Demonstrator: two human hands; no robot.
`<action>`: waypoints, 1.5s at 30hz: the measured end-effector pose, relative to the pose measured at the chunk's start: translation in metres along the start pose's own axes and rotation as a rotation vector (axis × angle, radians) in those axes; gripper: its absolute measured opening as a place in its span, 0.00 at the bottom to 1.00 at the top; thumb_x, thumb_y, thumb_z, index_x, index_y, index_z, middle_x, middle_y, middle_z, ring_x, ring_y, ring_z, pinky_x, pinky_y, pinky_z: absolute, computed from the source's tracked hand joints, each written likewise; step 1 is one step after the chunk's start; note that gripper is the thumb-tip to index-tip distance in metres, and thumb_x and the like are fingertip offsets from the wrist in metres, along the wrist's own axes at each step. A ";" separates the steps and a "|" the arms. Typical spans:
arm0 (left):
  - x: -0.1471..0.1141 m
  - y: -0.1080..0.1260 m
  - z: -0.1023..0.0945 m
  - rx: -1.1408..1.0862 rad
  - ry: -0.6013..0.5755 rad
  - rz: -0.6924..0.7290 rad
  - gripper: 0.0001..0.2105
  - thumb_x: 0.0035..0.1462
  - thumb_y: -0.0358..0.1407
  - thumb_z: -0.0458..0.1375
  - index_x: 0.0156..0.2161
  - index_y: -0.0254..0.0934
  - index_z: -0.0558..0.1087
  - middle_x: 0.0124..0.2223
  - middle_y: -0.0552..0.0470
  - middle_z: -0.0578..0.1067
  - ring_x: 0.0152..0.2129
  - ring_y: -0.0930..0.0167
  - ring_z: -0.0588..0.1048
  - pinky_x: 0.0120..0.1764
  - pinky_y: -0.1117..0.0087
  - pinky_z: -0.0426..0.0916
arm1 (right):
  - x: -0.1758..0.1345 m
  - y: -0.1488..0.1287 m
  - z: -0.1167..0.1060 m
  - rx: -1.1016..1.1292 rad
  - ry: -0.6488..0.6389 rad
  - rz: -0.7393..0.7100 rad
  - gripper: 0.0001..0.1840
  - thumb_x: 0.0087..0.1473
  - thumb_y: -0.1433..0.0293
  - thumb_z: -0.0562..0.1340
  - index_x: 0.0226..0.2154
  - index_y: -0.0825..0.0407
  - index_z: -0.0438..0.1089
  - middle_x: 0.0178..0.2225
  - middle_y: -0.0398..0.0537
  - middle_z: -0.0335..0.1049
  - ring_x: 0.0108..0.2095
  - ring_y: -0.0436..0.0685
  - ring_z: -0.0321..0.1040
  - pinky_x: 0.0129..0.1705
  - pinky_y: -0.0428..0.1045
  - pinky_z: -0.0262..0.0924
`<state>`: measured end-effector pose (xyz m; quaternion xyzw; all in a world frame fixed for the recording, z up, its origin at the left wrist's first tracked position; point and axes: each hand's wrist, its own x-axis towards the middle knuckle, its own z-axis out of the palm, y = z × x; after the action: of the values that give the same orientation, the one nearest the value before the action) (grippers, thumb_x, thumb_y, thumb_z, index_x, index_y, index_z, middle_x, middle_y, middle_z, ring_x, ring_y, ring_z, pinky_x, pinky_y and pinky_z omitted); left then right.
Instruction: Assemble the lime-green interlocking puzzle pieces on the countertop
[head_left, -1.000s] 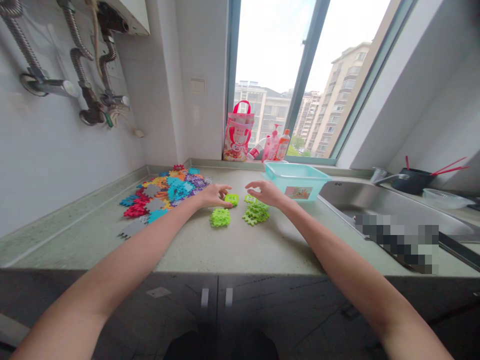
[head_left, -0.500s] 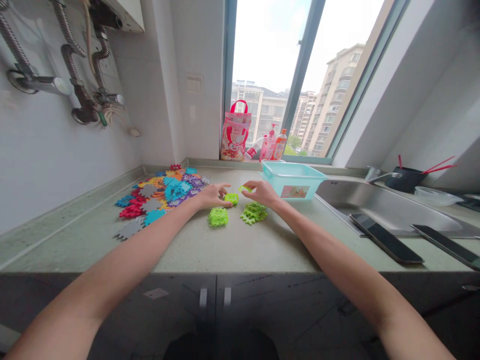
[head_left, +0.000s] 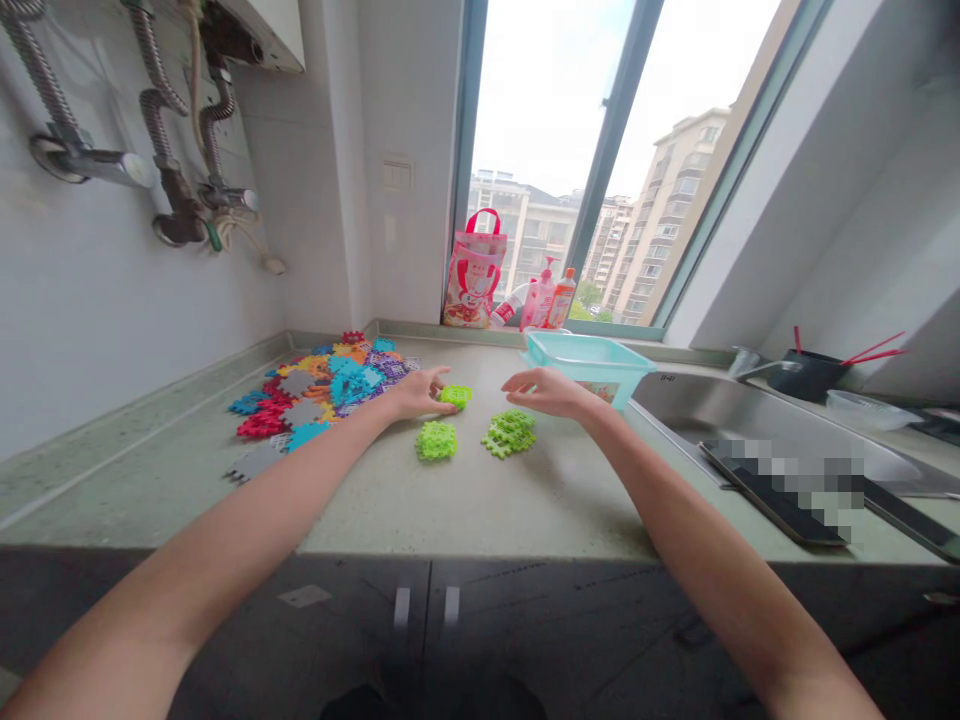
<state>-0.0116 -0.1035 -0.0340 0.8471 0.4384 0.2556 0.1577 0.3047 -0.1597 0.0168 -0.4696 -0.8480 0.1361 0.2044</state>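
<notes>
My left hand (head_left: 417, 392) grips a small stack of yellow-green interlocking plastic pieces (head_left: 456, 396) between thumb and fingers, just above the counter. To its right, my right hand (head_left: 550, 390) hovers with fingers stretched out and no piece visible in them. Below my left hand lies a neat pile of light green pieces (head_left: 436, 441). A looser heap of green pieces (head_left: 509, 432) sits under my right hand. Left of my left hand spreads a big mixed heap of interlocking pieces (head_left: 352, 380) in blue, red, grey, orange and purple.
A turquoise plastic bin (head_left: 592, 350) stands behind my right hand, beside the steel sink (head_left: 675, 400). Dark flat devices (head_left: 772, 500) lie at the sink's front edge. A pink bag (head_left: 474, 280) and bottles (head_left: 551, 300) stand by the window.
My right hand has moved slightly right and its fingers have opened; the green piece it held is gone from it. My left hand still holds its green pieces.
</notes>
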 end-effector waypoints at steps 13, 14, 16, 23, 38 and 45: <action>-0.002 -0.003 0.000 -0.022 0.020 -0.007 0.48 0.46 0.53 0.73 0.68 0.32 0.66 0.50 0.41 0.82 0.45 0.60 0.81 0.49 0.65 0.73 | -0.011 0.011 -0.003 -0.051 -0.114 0.158 0.24 0.58 0.64 0.69 0.56 0.52 0.79 0.42 0.51 0.84 0.40 0.58 0.79 0.40 0.47 0.68; -0.002 -0.003 0.000 -0.020 0.019 -0.006 0.48 0.46 0.53 0.73 0.68 0.32 0.66 0.50 0.42 0.81 0.45 0.60 0.81 0.49 0.65 0.73 | -0.011 0.010 -0.004 -0.080 -0.104 0.150 0.23 0.58 0.64 0.69 0.55 0.52 0.79 0.43 0.52 0.83 0.41 0.59 0.79 0.42 0.47 0.69; -0.002 -0.004 0.000 -0.016 0.014 0.002 0.48 0.46 0.54 0.72 0.68 0.32 0.66 0.50 0.41 0.81 0.45 0.60 0.81 0.49 0.65 0.73 | -0.012 0.009 -0.005 -0.153 -0.087 0.136 0.22 0.57 0.65 0.69 0.54 0.51 0.80 0.47 0.53 0.82 0.45 0.61 0.79 0.46 0.49 0.69; -0.002 -0.006 -0.001 0.051 0.015 0.042 0.49 0.49 0.58 0.69 0.69 0.31 0.64 0.50 0.40 0.81 0.42 0.60 0.81 0.46 0.64 0.73 | -0.015 0.015 -0.001 -0.294 -0.166 0.189 0.23 0.54 0.69 0.69 0.53 0.49 0.82 0.46 0.51 0.83 0.44 0.61 0.79 0.45 0.48 0.68; -0.002 -0.007 -0.001 0.049 0.022 0.037 0.47 0.49 0.57 0.69 0.69 0.32 0.65 0.50 0.41 0.80 0.44 0.60 0.80 0.49 0.63 0.72 | -0.013 -0.010 0.008 -0.004 -0.259 0.171 0.24 0.58 0.54 0.70 0.50 0.51 0.78 0.41 0.50 0.82 0.38 0.57 0.77 0.38 0.47 0.65; -0.003 -0.007 -0.001 0.030 0.015 0.022 0.49 0.49 0.57 0.70 0.69 0.31 0.64 0.49 0.41 0.80 0.45 0.59 0.80 0.50 0.61 0.73 | -0.017 -0.017 0.005 0.020 -0.155 0.126 0.22 0.55 0.55 0.70 0.47 0.51 0.74 0.33 0.44 0.78 0.31 0.53 0.70 0.32 0.46 0.59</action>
<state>-0.0178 -0.1017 -0.0374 0.8521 0.4341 0.2573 0.1390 0.2974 -0.1834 0.0160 -0.5079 -0.8287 0.1933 0.1338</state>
